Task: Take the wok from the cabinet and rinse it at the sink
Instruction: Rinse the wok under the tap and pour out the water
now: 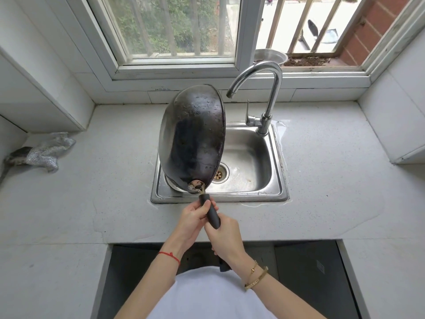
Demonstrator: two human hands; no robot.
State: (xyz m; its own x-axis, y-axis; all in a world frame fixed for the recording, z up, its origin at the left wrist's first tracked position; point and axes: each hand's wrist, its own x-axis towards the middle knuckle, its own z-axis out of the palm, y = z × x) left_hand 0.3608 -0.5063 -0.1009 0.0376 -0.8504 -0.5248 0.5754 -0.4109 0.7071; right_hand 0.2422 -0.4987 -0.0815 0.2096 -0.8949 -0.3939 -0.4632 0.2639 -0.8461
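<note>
A black wok (192,139) stands tipped on its edge over the left half of the steel sink (273,192), its dark wet underside facing me and its hollow turned to the right. Both hands grip its black handle (211,212): my left hand (192,223) holds it nearer the wok, my right hand (226,237) holds the end. The chrome faucet (264,88) arches behind the sink with its spout just right of the wok's rim. No water stream is visible.
A crumpled silver scouring cloth (43,151) lies on the counter at the far left. Water pools on the counter right of the sink (281,132). A metal bowl (270,56) sits on the window sill. An open dark cabinet space (305,272) lies below the counter's front edge.
</note>
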